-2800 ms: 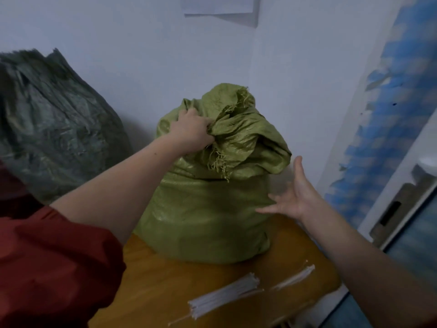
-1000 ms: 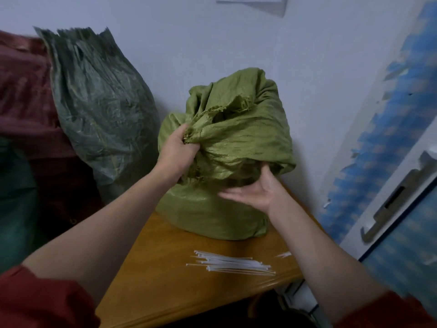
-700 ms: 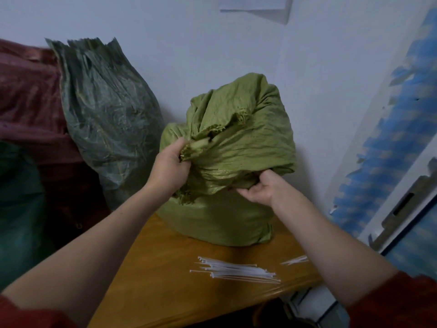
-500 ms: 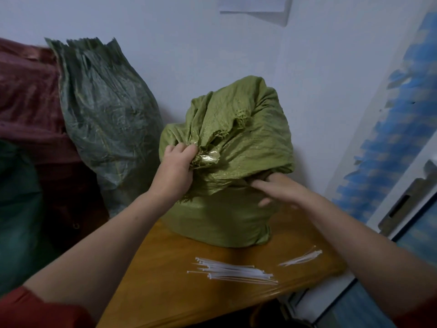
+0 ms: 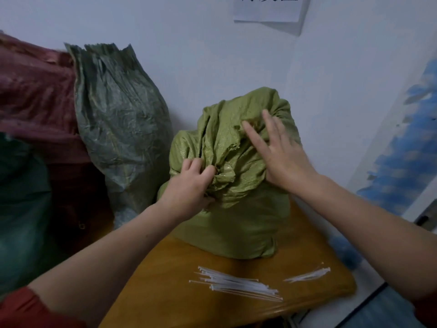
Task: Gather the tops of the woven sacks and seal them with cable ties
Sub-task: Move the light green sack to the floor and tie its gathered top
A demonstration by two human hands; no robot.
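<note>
A full light-green woven sack (image 5: 236,223) stands on a wooden table (image 5: 170,294) against the wall, its loose top crumpled upward. My left hand (image 5: 191,185) grips a bunch of the sack's top fabric on its left side. With fingers straight and spread, my right hand (image 5: 279,152) lies flat against the right side of the crumpled top. A pile of white cable ties (image 5: 236,284) lies on the table in front of the sack, and a few more cable ties (image 5: 307,275) lie to the right.
A dark green woven sack (image 5: 118,129) leans against the wall left of the table, beside a dark red sack (image 5: 35,95) and a teal one (image 5: 21,209). A paper sheet (image 5: 267,8) hangs on the wall. A blue-patterned surface (image 5: 406,157) stands at right.
My right hand left the sack's lower front fold, rose, and now lies flat with spread fingers on the upper right of the top. My left hand keeps its grip on the fabric.
</note>
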